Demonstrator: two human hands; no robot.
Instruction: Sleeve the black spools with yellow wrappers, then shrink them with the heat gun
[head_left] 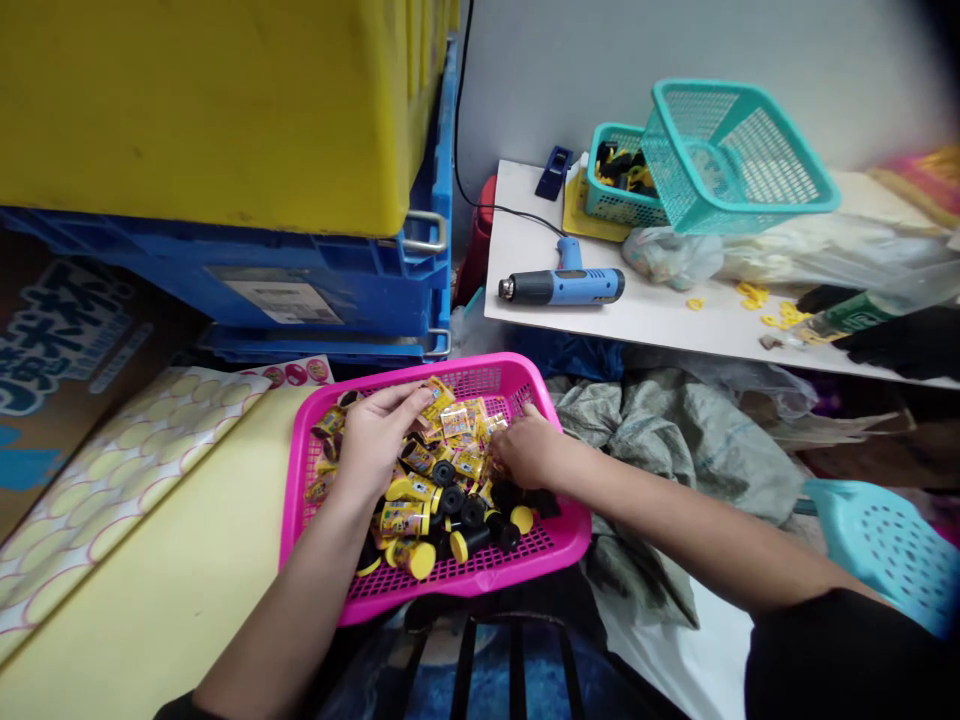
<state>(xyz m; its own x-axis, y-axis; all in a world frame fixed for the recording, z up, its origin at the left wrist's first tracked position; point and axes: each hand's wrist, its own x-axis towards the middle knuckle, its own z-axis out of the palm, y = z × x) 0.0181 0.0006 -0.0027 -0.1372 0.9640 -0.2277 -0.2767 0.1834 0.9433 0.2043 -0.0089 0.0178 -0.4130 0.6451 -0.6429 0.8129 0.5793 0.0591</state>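
Note:
A pink plastic basket sits at my front, filled with small yellow-and-black pieces. My left hand is over its left side, with thumb and fingers pinching a small yellow printed label sleeve. On the right side, my right hand reaches down into the pile with its fingers curled; whatever they grip is hidden. Between and below my hands lie yellow printed tubes, black caps and yellow-ended pieces. More flat printed sleeves lie along the basket's far part.
A blue heat gun lies on a white shelf, near two turquoise baskets, one tilted over the other. Blue and yellow crates rise at the left. Grey-green sacking bunches right of the basket. A turquoise stool stands farther right.

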